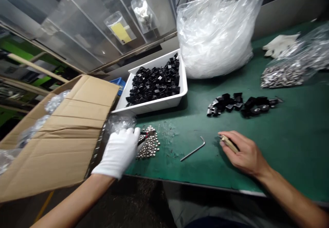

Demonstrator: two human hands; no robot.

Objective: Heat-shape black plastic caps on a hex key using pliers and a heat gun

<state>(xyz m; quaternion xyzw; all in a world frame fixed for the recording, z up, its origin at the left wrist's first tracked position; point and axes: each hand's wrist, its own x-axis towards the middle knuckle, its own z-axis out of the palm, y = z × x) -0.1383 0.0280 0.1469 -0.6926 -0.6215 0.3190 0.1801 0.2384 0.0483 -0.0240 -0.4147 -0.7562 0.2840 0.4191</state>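
Head: tan, perhaps wooden handle [230, 143]

Looks like a factory workshop, judging by the green surface [290, 132] bearing small metal pieces [152, 146] and a hex key [194, 151], the white bin [159, 105] heaped with black parts [156, 82], the bagged hardware [282, 75] and the open cardboard carton [69, 142] alongside.
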